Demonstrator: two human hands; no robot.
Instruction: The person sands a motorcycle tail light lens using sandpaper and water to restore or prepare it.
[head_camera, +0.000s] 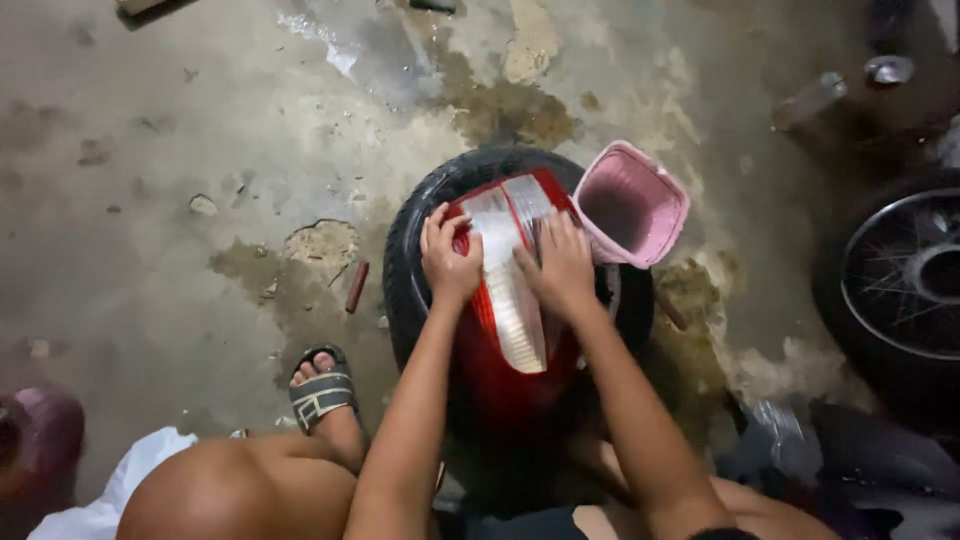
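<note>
A red tail-light lens with a clear white strip (510, 300) lies on top of a black tyre (420, 230) on the floor. My left hand (448, 258) grips the lens at its upper left edge, fingers curled over it. My right hand (560, 265) presses on the lens next to the white strip, fingers bent, possibly on something small that I cannot make out. Both forearms reach down from the bottom of the view.
A pink plastic basket (632, 203) leans against the tyre's right side. A spoked wheel (905, 275) lies at the right edge. My sandalled foot (322, 392) rests left of the tyre. The stained concrete floor (180, 150) holds small debris and a short brown stick (357, 286).
</note>
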